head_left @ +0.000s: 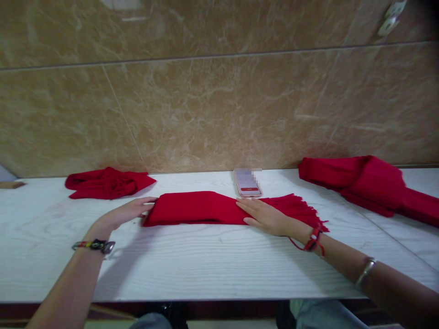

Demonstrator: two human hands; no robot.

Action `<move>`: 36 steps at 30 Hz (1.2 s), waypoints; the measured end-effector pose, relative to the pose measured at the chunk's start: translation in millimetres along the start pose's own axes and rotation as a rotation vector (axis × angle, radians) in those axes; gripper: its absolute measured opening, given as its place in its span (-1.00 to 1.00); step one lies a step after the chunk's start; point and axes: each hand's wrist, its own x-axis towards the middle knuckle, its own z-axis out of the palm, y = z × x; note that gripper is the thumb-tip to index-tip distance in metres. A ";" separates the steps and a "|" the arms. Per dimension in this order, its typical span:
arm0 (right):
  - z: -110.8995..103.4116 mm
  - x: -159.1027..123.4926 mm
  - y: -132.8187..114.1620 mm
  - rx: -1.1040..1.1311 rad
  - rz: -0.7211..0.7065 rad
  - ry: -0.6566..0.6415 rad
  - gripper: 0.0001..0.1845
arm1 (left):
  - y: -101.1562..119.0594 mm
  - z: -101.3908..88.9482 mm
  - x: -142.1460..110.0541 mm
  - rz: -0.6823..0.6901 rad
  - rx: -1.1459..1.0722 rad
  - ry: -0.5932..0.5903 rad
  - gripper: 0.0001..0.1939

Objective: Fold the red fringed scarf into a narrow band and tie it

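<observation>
A red scarf (192,208) with a fringed end lies folded into a long flat strip on the white wood-grain table. Its fringe (305,211) spreads out at the right end. At the scarf's left folded edge is my left hand (132,211), fingers extended and a little apart, with the tips touching or very close to the cloth. My right hand (265,217) rests flat on the narrower part of the scarf, palm down and fingers stretched out. Part of the cloth is hidden under that hand.
Behind the scarf, a phone (248,183) with a lit screen lies near the tiled wall (219,109). Crumpled red cloth (109,183) sits at the back left. More folded red cloth (370,185) lies at the right. The table's front edge (219,299) runs just before my legs.
</observation>
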 end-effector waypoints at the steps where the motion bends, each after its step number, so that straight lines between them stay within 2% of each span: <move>1: -2.2 -5.4 3.7 0.012 0.007 -0.006 -0.42 | 1.5 1.9 1.5 0.017 0.007 -0.051 -0.51; 4: -10.8 -21.6 14.9 0.077 0.045 -0.059 -0.43 | 8.4 12.7 6.9 0.097 0.053 -0.158 -0.47; 7: -18.4 -31.5 21.3 0.154 0.120 -0.096 -0.44 | 16.7 26.3 14.9 0.176 0.114 -0.168 -0.50; 10: -20.4 -32.7 20.5 0.163 0.193 -0.040 -0.46 | 21.1 34.3 25.0 0.219 0.120 -0.160 -0.55; 13: -18.6 -30.2 17.9 0.139 0.203 0.035 -0.49 | 21.0 33.9 33.5 0.249 0.065 -0.190 -0.60; 17: -18.2 -27.8 18.4 0.140 0.184 0.047 -0.51 | 18.6 29.0 38.5 0.277 0.030 -0.131 -0.69; 23: -20.1 -27.2 19.0 0.147 0.193 0.035 -0.53 | 12.3 32.1 40.7 0.265 -0.082 -0.142 -0.66; 29: -14.3 -30.2 23.9 0.164 0.192 0.029 -0.52 | 11.9 31.9 36.0 0.189 -0.216 -0.226 -0.69; 36: -7.7 -34.8 26.9 0.124 0.192 0.029 -0.44 | 9.2 15.3 21.8 0.043 -0.443 -0.131 -0.58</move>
